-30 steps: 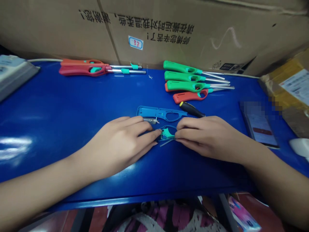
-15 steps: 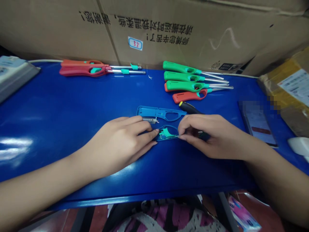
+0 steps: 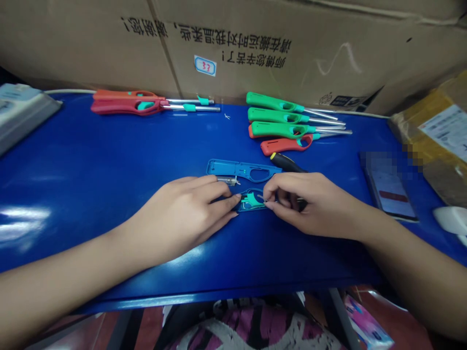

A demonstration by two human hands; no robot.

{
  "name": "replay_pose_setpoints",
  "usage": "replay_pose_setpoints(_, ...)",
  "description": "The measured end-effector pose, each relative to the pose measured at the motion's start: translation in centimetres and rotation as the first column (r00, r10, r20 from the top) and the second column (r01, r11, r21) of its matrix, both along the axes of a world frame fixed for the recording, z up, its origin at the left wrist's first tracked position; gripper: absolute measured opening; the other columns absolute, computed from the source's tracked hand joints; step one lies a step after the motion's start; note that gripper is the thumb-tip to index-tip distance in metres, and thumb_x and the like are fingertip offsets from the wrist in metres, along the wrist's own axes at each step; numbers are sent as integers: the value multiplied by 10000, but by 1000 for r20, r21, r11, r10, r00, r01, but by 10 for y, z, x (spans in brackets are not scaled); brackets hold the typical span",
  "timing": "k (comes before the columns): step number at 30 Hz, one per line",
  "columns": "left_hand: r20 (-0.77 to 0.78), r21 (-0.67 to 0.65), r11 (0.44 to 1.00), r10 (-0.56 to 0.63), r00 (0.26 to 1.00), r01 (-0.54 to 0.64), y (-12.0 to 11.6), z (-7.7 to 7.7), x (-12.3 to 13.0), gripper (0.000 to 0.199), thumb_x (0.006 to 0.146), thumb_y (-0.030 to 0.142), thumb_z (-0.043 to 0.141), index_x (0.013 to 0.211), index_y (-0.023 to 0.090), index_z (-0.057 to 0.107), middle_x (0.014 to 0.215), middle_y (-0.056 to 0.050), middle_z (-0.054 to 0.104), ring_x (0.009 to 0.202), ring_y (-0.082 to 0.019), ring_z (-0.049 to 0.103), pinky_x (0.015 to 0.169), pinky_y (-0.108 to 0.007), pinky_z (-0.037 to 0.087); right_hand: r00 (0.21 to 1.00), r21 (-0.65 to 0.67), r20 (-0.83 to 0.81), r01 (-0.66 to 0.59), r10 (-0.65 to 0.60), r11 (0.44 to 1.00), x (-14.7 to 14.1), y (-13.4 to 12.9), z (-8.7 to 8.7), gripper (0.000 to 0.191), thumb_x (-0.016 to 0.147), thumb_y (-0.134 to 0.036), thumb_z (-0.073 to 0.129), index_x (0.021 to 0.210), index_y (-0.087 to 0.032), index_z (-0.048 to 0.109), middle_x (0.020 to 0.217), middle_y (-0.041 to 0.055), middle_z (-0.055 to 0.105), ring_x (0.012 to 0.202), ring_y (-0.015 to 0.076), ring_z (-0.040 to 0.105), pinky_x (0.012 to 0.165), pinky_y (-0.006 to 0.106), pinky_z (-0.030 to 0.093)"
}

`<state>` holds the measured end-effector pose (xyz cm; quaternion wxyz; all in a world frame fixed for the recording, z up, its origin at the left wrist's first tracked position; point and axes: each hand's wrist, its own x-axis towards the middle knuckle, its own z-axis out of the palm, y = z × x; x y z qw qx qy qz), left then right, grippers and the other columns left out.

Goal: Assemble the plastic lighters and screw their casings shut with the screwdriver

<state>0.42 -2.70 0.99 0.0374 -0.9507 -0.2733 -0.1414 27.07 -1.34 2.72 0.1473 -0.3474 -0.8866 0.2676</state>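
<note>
My left hand (image 3: 189, 214) is closed on the left part of a blue lighter shell (image 3: 242, 208), holding it on the blue table. A green trigger piece (image 3: 251, 200) and thin wire show inside this shell. Over its right end, my right hand (image 3: 302, 201) pinches a small thin item whose tip shows at the fingertips. Above them lies a second blue shell half (image 3: 222, 168), its inner side up. A metallic cylinder part (image 3: 228, 181) pokes out beside my left fingers. Behind my right hand rests a black screwdriver with a yellow end (image 3: 286, 162).
Green lighters (image 3: 273, 128) and an orange one (image 3: 280, 146) lie at the back right, red and orange lighters (image 3: 126, 105) at the back left. A phone (image 3: 392, 189) lies right. A cardboard box (image 3: 233, 34) stands along the back edge.
My right hand has moved slightly left and up, its fingertips now over the opening of the lower blue shell. My left hand has stayed nearly still.
</note>
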Motion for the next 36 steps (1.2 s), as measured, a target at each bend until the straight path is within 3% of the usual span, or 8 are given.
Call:
replay_pose_setpoints(4, 4, -8, 1000, 3, 1000, -3, 0, 1, 0, 276, 1026, 299, 537, 1177, 165, 725, 991, -82, 735, 910, -251, 708, 746, -388, 588, 999, -74, 1, 45, -45, 996, 8, 2, 7, 184, 895, -142, 584, 1061, -212, 622, 795, -31, 593, 613, 84, 508, 553, 204, 411)
replay_pose_setpoints(8, -1, -19, 1000, 5, 1000, -5, 0, 1, -1, 278, 1028, 305, 535, 1179, 171, 726, 992, -77, 733, 910, -246, 709, 749, -388, 593, 990, -20, 109, 92, -89, 996, 21, 10, 13, 87, 881, -217, 639, 968, -213, 652, 887, 1, 650, 631, 99, 486, 578, 237, 402)
replay_pose_setpoints(11, 10, -25, 1000, 5, 1000, -5, 0, 0, -1, 272, 1027, 299, 535, 1175, 175, 727, 999, -78, 734, 914, -243, 712, 754, -382, 595, 977, -101, 209, 65, -42, 993, 26, 15, 12, 78, 887, -297, 672, 903, -220, 678, 762, -18, 642, 602, 103, 490, 544, 230, 379)
replay_pose_setpoints(14, 28, -46, 999, 0, 1000, 1, 1, -1, -2, 264, 1023, 294, 543, 1171, 176, 728, 1012, -81, 737, 927, -239, 715, 769, -374, 597, 974, -165, 213, 108, -71, 980, 24, 17, 11, 85, 890, -282, 665, 843, -213, 677, 651, -35, 597, 557, 94, 492, 510, 211, 369)
replay_pose_setpoints(24, 97, -105, 994, -29, 995, 40, 5, -3, -2, 268, 1026, 276, 539, 1176, 145, 718, 1031, -96, 739, 927, -232, 714, 788, -370, 609, 973, -284, 167, 204, -161, 937, 18, 17, 7, 77, 832, -245, 684, 826, -200, 622, 599, -63, 523, 522, 83, 442, 477, 199, 358)
replay_pose_setpoints(30, 87, -107, 994, -23, 996, 32, 6, -4, -3, 264, 1022, 278, 547, 1178, 153, 718, 1050, -99, 742, 944, -232, 717, 797, -373, 612, 970, -194, 208, 170, -129, 966, 18, 15, 6, 70, 843, -219, 681, 861, -205, 616, 716, -39, 597, 583, 98, 476, 551, 227, 377)
replay_pose_setpoints(36, 89, -56, 998, -15, 996, 20, 7, -3, -4, 258, 1018, 289, 556, 1174, 157, 714, 1042, -95, 754, 939, -234, 715, 800, -382, 606, 978, -4, 208, -14, 15, 1000, 16, 6, 7, 241, 844, -105, 586, 1051, -225, 611, 1025, 27, 625, 842, 153, 551, 697, 269, 396)
